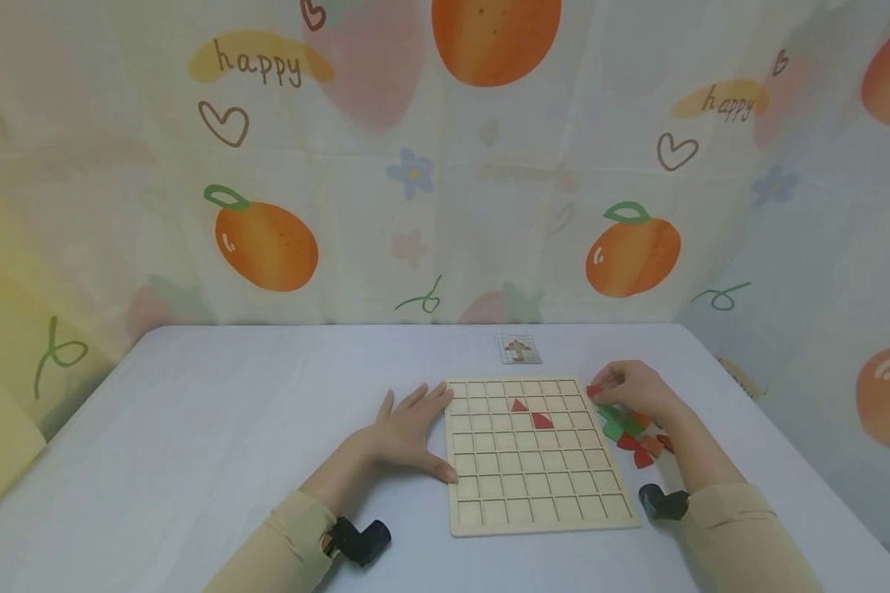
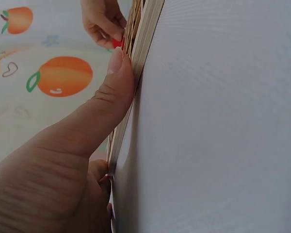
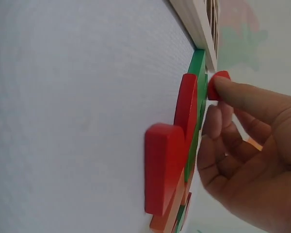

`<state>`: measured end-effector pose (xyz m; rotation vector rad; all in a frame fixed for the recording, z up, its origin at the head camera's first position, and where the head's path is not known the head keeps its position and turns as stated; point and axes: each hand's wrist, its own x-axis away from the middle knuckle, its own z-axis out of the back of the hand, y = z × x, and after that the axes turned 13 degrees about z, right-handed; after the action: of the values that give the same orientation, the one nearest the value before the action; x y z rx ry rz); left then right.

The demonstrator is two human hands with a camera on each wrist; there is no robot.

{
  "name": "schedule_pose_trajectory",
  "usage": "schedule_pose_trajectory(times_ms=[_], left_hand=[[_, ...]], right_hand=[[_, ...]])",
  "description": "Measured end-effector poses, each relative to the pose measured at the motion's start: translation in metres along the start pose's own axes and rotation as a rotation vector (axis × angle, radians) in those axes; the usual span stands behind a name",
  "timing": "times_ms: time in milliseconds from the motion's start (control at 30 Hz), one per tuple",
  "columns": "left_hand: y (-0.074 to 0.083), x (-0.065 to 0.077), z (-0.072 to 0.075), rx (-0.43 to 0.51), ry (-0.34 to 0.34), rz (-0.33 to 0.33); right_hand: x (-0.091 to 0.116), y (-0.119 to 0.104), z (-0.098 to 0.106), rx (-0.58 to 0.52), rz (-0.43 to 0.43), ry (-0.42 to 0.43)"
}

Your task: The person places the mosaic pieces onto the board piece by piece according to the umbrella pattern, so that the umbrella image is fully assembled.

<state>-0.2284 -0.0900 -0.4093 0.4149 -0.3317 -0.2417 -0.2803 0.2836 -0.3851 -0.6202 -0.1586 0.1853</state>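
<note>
A wooden grid board (image 1: 489,486) lies on the white table, with a red triangle (image 1: 518,406) and a red quarter-circle block (image 1: 541,422) set in its cells. My left hand (image 1: 408,432) rests at the board's left edge, fingers spread and fairly straight, thumb touching the rim. Beyond the board's right edge my right hand (image 1: 636,387) pinches a small red block (image 3: 219,85) between thumb and fingertips, just above the loose pieces. Its exact shape is partly hidden by the fingers. Close under that hand lie green blocks (image 1: 623,424) and red blocks (image 3: 165,167).
A small pattern card (image 1: 519,349) with a printed coloured figure on a grid lies behind the board. Orange blocks (image 1: 651,446) are mixed into the pile at right. A printed fruit curtain (image 1: 445,206) hangs behind the table. Black wrist cameras (image 1: 359,542) sit on both forearms.
</note>
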Motion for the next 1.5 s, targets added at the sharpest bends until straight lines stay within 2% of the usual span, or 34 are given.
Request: schedule_pose_trajectory(times_ms=[167, 433, 700, 933, 1233, 1500], left_hand=[[0.002, 0.0, 0.001, 0.0, -0.002, 0.003], [0.002, 0.001, 0.002, 0.003, -0.003, 0.007], [0.002, 0.0, 0.001, 0.001, -0.005, 0.006], [0.002, 0.0, 0.001, 0.004, -0.004, 0.001], [0.003, 0.002, 0.002, -0.004, -0.007, 0.001], [0.003, 0.0, 0.001, -0.003, -0.008, 0.007]], right_hand=[[0.001, -0.004, 0.005, -0.039, 0.005, 0.015], [0.003, -0.014, 0.012, -0.097, 0.122, 0.0], [0.004, -0.024, 0.012, -0.11, 0.165, -0.122], [0.006, -0.031, 0.006, -0.169, 0.215, -0.3], [0.011, -0.039, -0.004, -0.14, 0.255, -0.319], [0.011, -0.046, -0.01, -0.069, 0.238, -0.313]])
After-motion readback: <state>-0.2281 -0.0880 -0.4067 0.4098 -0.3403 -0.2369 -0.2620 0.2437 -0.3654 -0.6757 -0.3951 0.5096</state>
